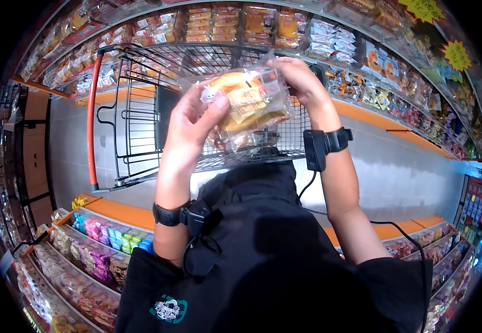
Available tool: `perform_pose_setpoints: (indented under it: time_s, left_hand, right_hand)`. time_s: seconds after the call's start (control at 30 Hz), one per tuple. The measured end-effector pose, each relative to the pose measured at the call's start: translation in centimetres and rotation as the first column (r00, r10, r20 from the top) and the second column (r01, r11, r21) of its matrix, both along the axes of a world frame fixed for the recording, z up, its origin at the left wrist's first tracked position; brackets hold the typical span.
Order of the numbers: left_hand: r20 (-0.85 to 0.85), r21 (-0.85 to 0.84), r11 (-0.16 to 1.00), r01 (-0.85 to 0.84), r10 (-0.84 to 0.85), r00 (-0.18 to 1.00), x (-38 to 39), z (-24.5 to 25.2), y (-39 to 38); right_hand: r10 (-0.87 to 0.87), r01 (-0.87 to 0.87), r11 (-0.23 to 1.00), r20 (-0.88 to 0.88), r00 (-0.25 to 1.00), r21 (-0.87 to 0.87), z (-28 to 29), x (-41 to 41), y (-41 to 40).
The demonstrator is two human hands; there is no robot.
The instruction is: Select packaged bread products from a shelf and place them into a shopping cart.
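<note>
A clear plastic packet of bread (pixel 247 93) is held up over the shopping cart (pixel 124 125). My left hand (pixel 193 114) grips its left side, with the thumb lying across the front. At the far right corner, the fingers of my right hand (pixel 299 79) are closed on the packet's edge, and some of them are hidden behind it. The wrapper bears writing and a small cartoon animal face. Beneath it, more clear-wrapped goods (pixel 249 142) show in the cart's wire basket, partly covered by the packet.
The cart's red handle (pixel 93 120) is on the left. Shelves of packaged bread (pixel 224 25) run along the far side, with wrapped snacks (pixel 374 93) in bins to the right. Bins of colourful packets (pixel 112 233) stand behind me at left. A black cable (pixel 403 233) trails along my right arm.
</note>
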State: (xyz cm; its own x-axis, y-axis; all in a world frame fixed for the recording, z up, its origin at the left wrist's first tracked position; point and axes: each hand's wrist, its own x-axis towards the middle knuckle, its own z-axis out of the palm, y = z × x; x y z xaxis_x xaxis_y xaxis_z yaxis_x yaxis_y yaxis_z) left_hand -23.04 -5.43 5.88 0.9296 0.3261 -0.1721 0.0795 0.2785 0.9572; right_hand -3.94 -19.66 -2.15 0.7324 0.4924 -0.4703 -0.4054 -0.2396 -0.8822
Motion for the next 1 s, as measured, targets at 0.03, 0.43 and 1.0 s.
perform_pose_setpoints:
  time_s: [0.03, 0.43, 1.0]
  left_hand:
    - [-0.029, 0.000, 0.999, 0.038, -0.038, 0.999, -0.1, 0.0, 0.3]
    - [-0.066, 0.057, 0.998, 0.017, -0.013, 0.998, -0.1, -1.8, 0.6]
    - [-0.070, 0.173, 0.981, -0.090, 0.104, 0.992, 1.2, -4.7, 3.0]
  right_hand:
    - [0.000, 0.000, 1.000, -0.002, 1.000, -0.004, -0.7, -0.1, 0.0]
    - [-0.071, 0.086, 0.995, -0.225, 0.972, 0.054, -6.4, -3.0, 0.2]
    - [0.145, 0.131, 0.817, -0.421, 0.895, 0.561, 1.4, -6.6, 2.5]
